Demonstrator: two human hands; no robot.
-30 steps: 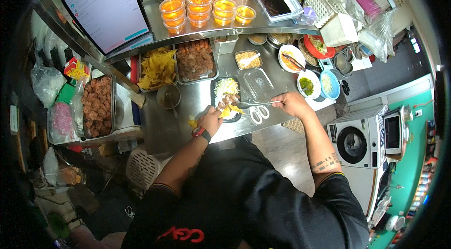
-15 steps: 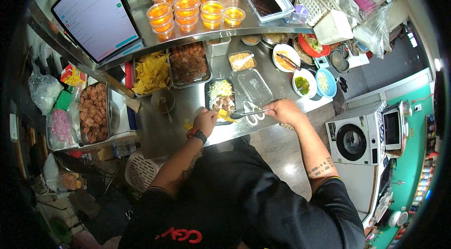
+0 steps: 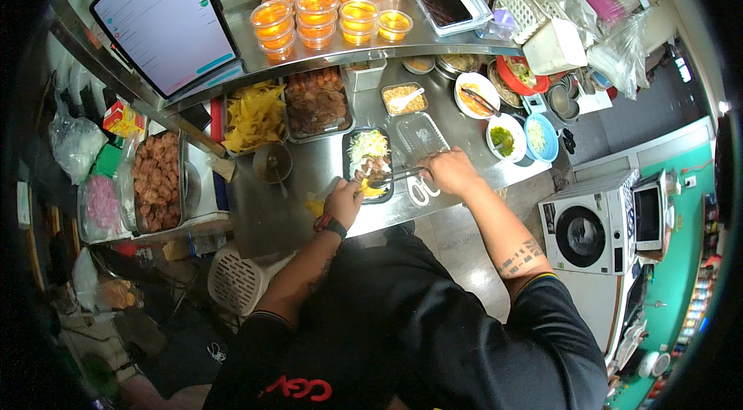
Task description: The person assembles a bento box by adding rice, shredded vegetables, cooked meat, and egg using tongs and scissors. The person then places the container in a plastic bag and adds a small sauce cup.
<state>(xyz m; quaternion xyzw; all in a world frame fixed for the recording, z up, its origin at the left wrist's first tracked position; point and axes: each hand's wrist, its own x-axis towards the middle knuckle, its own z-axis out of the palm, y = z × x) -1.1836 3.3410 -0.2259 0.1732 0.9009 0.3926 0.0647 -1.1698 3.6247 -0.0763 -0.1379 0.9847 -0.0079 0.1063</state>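
Observation:
A black food tray (image 3: 347,150) lies on the steel counter, holding white shredded food (image 3: 368,144), brown meat pieces (image 3: 374,166) and yellow strips (image 3: 374,192). My right hand (image 3: 450,171) is closed around metal tongs (image 3: 407,174), whose tips are down in the meat. At the tray's near left corner my left hand (image 3: 340,201) is closed, its curled fingers on the rim beside a yellow strip; its palm hides that corner. White-handled scissors (image 3: 422,192) lie under the tongs. Behind them sits an open clear plastic box (image 3: 422,136).
Beyond the tray stand a pan of yellow pieces (image 3: 255,114), a meat pan (image 3: 319,106), a peanut-coloured topping tub (image 3: 405,99) and several bowls, including a blue one (image 3: 542,139). Orange sauce cups (image 3: 318,10) crowd the raised shelf (image 3: 325,58). A bowl with a spoon (image 3: 272,163) is left.
My right hand has moved slightly up and left, bringing the tongs' tips from the tray's right edge into the meat. My left hand remains at the tray's corner. The whole view shifted slightly.

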